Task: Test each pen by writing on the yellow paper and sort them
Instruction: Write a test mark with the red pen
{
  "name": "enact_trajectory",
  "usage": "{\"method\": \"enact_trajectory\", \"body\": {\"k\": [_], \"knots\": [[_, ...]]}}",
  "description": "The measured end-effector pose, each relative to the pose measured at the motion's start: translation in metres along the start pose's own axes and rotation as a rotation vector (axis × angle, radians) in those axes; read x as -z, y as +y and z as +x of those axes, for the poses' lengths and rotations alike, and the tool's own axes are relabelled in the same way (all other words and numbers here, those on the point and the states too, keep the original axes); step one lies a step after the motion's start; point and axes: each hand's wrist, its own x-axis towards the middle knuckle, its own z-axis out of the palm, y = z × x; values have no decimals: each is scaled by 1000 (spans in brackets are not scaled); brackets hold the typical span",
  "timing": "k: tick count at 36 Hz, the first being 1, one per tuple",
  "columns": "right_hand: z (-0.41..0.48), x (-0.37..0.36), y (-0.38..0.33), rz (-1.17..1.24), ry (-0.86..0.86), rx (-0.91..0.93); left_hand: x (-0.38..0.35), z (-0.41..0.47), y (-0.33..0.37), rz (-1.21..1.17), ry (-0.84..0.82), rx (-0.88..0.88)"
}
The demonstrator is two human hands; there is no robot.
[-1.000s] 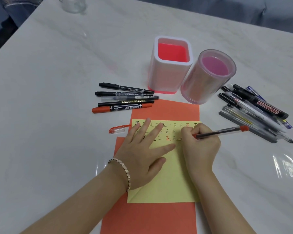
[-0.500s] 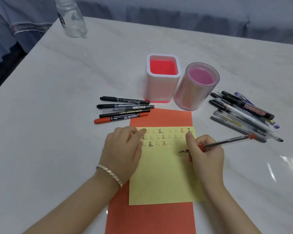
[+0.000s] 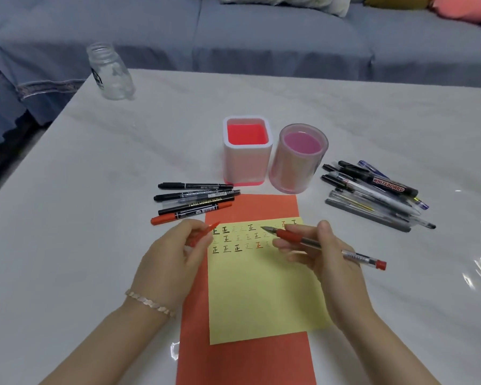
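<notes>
The yellow paper [image 3: 261,290] lies on an orange sheet [image 3: 250,207] and carries three rows of test marks near its top. My right hand [image 3: 325,262] holds a red gel pen [image 3: 328,250] lifted off the paper, tip pointing left. My left hand [image 3: 175,257] pinches the pen's red cap [image 3: 203,233] above the paper's left edge. Several markers [image 3: 195,202] lie in a row left of the orange sheet. A pile of pens [image 3: 378,195] sits at the right.
A white square holder [image 3: 247,168] with a red inside and a round pink holder [image 3: 297,170] stand behind the paper. A clear glass bottle [image 3: 110,72] is at the table's far left corner. A blue sofa [image 3: 261,37] runs behind the table.
My left hand left the paper, closed on the red cap beside it and lifted it. My right hand raised the pen off the paper. The camera tilted up.
</notes>
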Motion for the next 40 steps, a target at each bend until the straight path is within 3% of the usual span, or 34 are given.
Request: {"method": "enact_trajectory", "body": {"k": [7,13,26,35,37,40], "knots": [[-8,2,-20,127,-77,12,6,-6,39,-200,2,-184],[-14,6,-29,74,-54,131,2,-6,47,-196,-45,-286],[-18,9,-33,0,-64,97,-12,-12,60,-107,-178,-421],[-5,27,-37,24,12,152,-29,-3,91,-134,-484,-281],[0,37,-38,-15,-13,167,-30,5,98,-305,-658,-93],[7,48,-36,-57,-120,146,-28,17,106,-701,-988,345]]}}
